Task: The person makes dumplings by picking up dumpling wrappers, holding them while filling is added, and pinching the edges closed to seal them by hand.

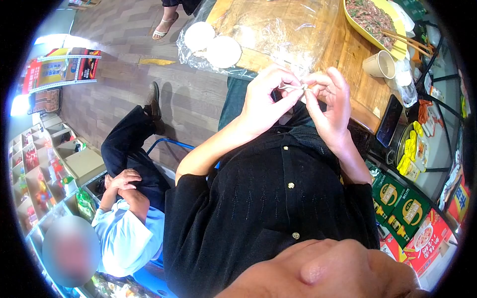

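Both hands meet in front of my chest, at the near edge of the wooden table. The fingers of my left hand (269, 99) pinch one side of a small, pale, folded dumpling wrapper (296, 87). Thumb and fingers of my right hand (327, 102) press the other side. Fingers cover most of it, and I cannot make out what is inside. Two round white stacks of wrappers (223, 51) lie on clear plastic at the table's left. A yellow dish (354, 26) of minced meat filling (370, 19) stands at the far right, with chopsticks (408, 41) resting in it.
A paper cup (379, 65) tilts near the table's (343, 54) right edge, above a dark phone (389, 120). Green cartons (397, 201) and yellow packets (412, 151) fill the right side. At left a person in a light blue shirt (130, 240) sits by shelves (35, 174).
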